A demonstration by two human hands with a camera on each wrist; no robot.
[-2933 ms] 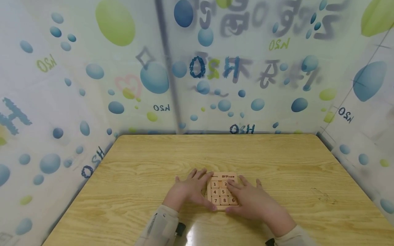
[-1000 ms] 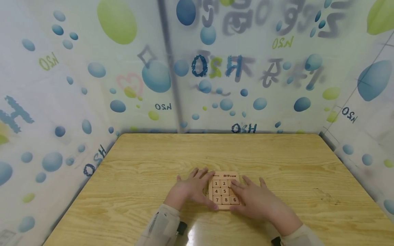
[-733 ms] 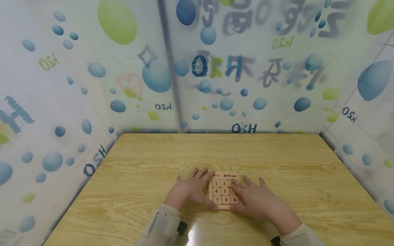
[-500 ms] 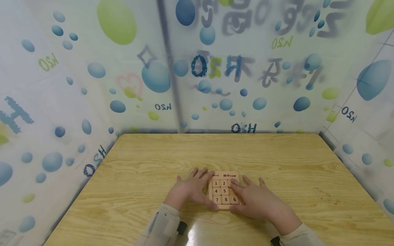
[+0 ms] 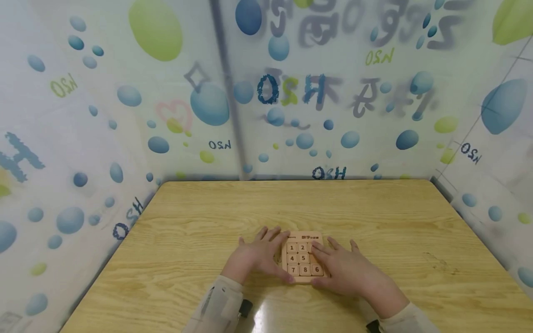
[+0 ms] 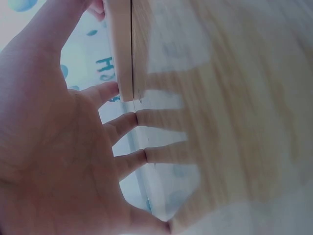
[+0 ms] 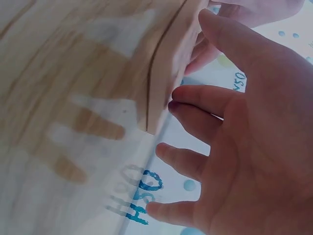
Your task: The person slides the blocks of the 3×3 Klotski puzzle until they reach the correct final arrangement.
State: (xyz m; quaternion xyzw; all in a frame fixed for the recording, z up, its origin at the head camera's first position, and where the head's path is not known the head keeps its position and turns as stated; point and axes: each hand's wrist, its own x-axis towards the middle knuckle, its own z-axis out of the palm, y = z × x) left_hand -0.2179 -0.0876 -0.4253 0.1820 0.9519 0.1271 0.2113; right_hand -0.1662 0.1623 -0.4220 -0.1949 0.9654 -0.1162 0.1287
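Note:
A wooden number sliding puzzle lies flat on the table between my hands. Tiles 1, 2, 4, 5, 7, 8 and 6 are readable; the slot right of 5 shows bare base. My left hand steadies its left side, index fingertip at the far corner and thumb at the near edge. In the left wrist view, that hand's other fingers spread straight down to the table. My right hand lies over the puzzle's right side, index and middle fingertips together on a partly hidden tile right of 2. Its thumb touches the near right corner.
The wood-grain table extends around the puzzle, with a dark scuff at right. Printed curtain walls with blue and green drops border its far edge and sides. Dark straps sit at both wrists.
Since the oldest frame, tile 2 has slid left against 1, and the slot right of 5 has come bare. Both hands look still over the last second.

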